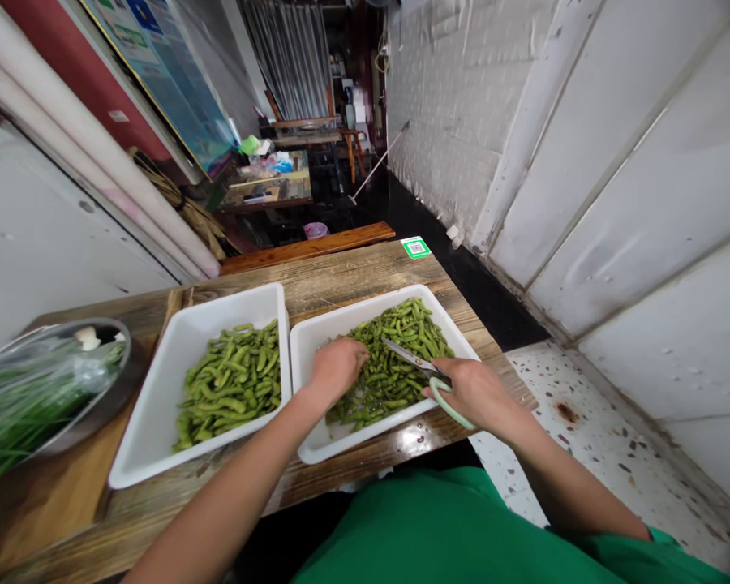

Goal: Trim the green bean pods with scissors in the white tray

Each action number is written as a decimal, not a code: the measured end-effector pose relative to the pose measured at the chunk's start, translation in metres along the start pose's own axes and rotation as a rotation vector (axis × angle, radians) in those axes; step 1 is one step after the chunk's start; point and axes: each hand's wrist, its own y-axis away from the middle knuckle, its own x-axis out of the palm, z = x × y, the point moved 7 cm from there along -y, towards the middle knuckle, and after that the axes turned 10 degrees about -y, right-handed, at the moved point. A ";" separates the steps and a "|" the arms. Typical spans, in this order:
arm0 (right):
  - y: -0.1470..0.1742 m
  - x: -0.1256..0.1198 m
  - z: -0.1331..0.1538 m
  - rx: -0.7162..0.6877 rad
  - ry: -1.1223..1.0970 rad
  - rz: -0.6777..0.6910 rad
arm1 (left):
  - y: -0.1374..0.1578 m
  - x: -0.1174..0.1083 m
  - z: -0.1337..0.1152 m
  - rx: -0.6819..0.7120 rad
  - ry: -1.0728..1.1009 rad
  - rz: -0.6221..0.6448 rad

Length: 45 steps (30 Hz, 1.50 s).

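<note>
My right hand (474, 393) grips a pair of scissors (409, 354) with pale green handles, its blades pointing left over the right white tray (450, 320). Green edamame pods (410, 328) fill much of that tray, with small scraps among them. Above the tray's left part, my left hand (339, 365) has its fingers pinched together near the blade tips. What sits between those fingers is too small to make out. Close beside it on the left stands a second white tray (149, 414), holding a pile of edamame pods (234, 377).
Both trays rest on a wooden table (334, 280). A metal bowl (125, 381) of bagged green stalks (49, 414) occupies its left end. A green QR-code card (415, 247) lies at the far corner. Beyond are a wooden bench (316, 246) and a cluttered table (268, 191).
</note>
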 end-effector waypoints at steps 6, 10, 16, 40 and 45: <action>0.003 -0.002 0.002 -0.029 -0.005 -0.015 | 0.002 0.036 -0.021 0.090 -0.097 0.184; 0.003 -0.002 0.003 -0.019 -0.005 -0.022 | 0.004 0.040 -0.021 0.107 -0.084 0.167; 0.006 -0.005 0.003 -0.006 -0.112 -0.082 | 0.008 0.017 -0.010 -0.062 0.252 0.086; 0.004 -0.003 0.040 -0.159 -0.160 0.065 | 0.049 0.007 -0.019 -0.273 1.141 -0.002; 0.004 -0.002 0.041 -0.184 -0.094 0.095 | 0.053 0.012 -0.021 -0.309 1.157 0.082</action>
